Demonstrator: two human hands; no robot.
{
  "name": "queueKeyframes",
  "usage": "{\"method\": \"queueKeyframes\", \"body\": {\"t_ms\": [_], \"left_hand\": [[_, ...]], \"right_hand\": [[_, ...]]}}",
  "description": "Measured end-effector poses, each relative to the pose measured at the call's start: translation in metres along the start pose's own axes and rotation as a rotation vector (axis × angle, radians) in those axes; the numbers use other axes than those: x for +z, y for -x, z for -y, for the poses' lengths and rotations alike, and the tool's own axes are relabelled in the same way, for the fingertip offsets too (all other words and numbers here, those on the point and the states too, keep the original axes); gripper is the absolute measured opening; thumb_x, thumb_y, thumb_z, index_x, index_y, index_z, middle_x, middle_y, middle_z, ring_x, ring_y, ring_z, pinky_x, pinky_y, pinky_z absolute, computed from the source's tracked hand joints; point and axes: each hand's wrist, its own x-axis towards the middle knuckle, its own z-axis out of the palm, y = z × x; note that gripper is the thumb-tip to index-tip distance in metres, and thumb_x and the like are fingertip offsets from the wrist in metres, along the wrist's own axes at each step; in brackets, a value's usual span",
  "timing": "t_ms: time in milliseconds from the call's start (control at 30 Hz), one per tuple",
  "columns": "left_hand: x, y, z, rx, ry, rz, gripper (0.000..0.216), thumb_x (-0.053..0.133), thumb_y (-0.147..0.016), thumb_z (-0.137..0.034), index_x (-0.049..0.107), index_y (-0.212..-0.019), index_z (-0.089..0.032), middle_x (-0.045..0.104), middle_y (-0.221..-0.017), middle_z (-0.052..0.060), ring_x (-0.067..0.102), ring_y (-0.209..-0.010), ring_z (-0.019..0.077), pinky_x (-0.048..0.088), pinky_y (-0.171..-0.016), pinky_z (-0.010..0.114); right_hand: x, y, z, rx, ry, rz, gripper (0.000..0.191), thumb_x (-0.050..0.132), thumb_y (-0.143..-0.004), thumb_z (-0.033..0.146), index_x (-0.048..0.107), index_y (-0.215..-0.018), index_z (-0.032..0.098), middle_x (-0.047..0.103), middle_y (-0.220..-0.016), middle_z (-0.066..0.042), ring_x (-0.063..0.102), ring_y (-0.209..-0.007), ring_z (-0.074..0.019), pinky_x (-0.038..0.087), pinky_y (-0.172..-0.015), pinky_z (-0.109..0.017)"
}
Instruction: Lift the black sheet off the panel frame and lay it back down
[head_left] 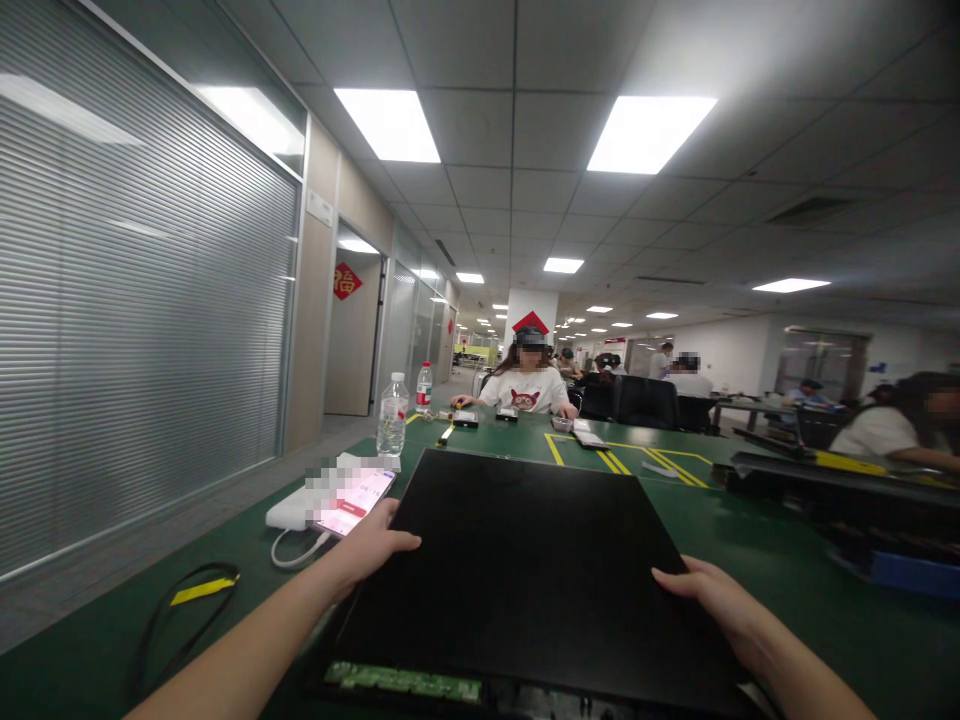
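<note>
A large flat black panel (517, 560) lies on the green table (735, 530) in front of me, with a strip of green circuit board showing at its near edge. My left hand (371, 545) grips the panel's left edge, thumb on top. My right hand (712, 600) holds the right edge, fingers laid over the top surface.
A lit phone (352, 500) rests on a white power bank (296, 512) with a cable, left of the panel. A water bottle (392, 415) stands behind. A black and yellow strap (187, 605) lies near left. Black trays (840, 480) sit right. A person (525, 385) sits across; others work nearby.
</note>
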Motion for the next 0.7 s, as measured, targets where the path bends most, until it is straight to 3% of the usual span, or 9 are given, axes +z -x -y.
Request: {"method": "queueKeyframes", "body": {"t_ms": [233, 533, 700], "left_hand": [[-0.0017, -0.001, 0.0023, -0.008, 0.013, -0.001, 0.042, 0.064, -0.056, -0.011, 0.05, -0.095, -0.016, 0.068, -0.084, 0.004, 0.064, -0.087, 0.0247, 0.049, -0.078, 0.034], [-0.001, 0.0035, -0.0019, -0.045, 0.045, -0.01, 0.051, 0.06, -0.059, -0.009, 0.042, -0.106, -0.018, 0.067, -0.079, 0.001, 0.065, -0.08, 0.0227, 0.05, -0.073, 0.033], [-0.0005, 0.0055, -0.004, -0.049, 0.052, -0.023, 0.05, 0.06, -0.059, -0.009, 0.042, -0.105, -0.018, 0.067, -0.077, 0.0, 0.065, -0.08, 0.0227, 0.05, -0.073, 0.033]], "right_hand": [[-0.0041, -0.0043, -0.0039, 0.034, -0.051, 0.046, 0.045, 0.066, -0.062, 0.023, 0.057, -0.105, 0.017, 0.07, -0.079, -0.01, 0.066, -0.075, -0.0258, 0.052, -0.068, -0.037], [-0.0028, -0.0028, -0.0007, -0.003, -0.038, 0.059, 0.043, 0.059, -0.064, 0.024, 0.059, -0.107, 0.019, 0.07, -0.082, -0.008, 0.066, -0.074, -0.0236, 0.051, -0.068, -0.034], [-0.0042, -0.0033, -0.0005, -0.024, -0.129, 0.101, 0.05, 0.059, -0.065, 0.026, 0.054, -0.115, 0.023, 0.07, -0.087, -0.005, 0.065, -0.078, -0.0226, 0.05, -0.071, -0.033]]}}
